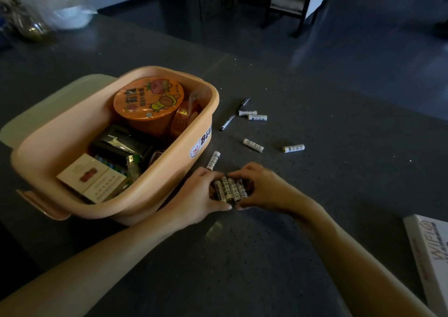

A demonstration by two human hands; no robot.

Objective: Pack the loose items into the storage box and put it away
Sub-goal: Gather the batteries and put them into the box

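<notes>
A peach storage box (pixel 203 91) stands open on the dark table, holding an orange bowl (pixel 148 100), a black charger (pixel 116 142), white cartons (pixel 94 178) and tape rolls (pixel 184 116). Just right of its front corner, my left hand (pixel 198 193) and my right hand (pixel 264 185) cup several white batteries (pixel 230 189) between them on the tabletop. Another battery (pixel 213 160) lies just beyond my left fingers. Loose batteries (pixel 253 145) (pixel 293 148) and a pair of batteries (pixel 253 115) lie farther right, beside a black pen (pixel 234 114).
The box's pale lid (pixel 48 108) lies behind its left side. A white WIFI carton (pixel 429 256) sits at the table's right edge. Clear bags and a jar (pixel 36 13) stand at the far left. A chair (pixel 295 1) is on the floor beyond the table.
</notes>
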